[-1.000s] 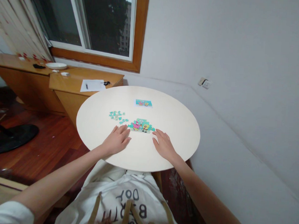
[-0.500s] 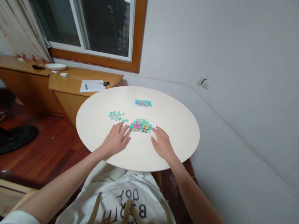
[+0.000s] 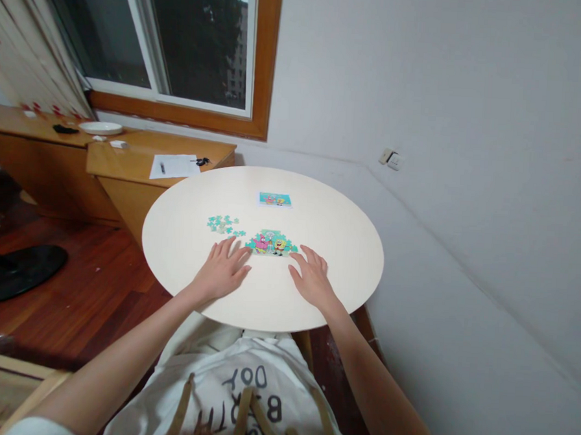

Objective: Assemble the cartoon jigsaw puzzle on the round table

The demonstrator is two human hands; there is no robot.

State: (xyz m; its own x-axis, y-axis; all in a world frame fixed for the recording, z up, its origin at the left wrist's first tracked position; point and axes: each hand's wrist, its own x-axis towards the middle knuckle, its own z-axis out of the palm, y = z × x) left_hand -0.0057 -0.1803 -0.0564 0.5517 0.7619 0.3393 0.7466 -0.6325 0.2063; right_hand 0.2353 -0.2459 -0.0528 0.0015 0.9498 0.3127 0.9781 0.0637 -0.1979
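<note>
A partly joined jigsaw puzzle (image 3: 270, 244) with colourful cartoon figures lies flat on the round white table (image 3: 276, 301). At its left end, my left hand (image 3: 223, 268) rests with fingers spread, the fingertips close to the puzzle's edge. My right hand (image 3: 311, 275) is at the right end, fingers apart, with the index fingertip by the edge pieces. Whether the fingertips touch the puzzle I cannot tell. Several loose green puzzle pieces (image 3: 220, 225) form a small pile beyond my left hand. Farther back lies a picture card (image 3: 274, 200) with the same cartoon figures.
A wooden cabinet (image 3: 128, 160) stands behind the table at the left, bearing a sheet of paper (image 3: 175, 166), a dark small object (image 3: 203, 161) and a white plate (image 3: 101, 128). The white wall (image 3: 444, 154) borders the table's right and far side.
The whole view has shifted slightly, so everything sits a little farther left. My right fingers have moved slightly at the puzzle's right edge; my left hand looks almost unchanged.
</note>
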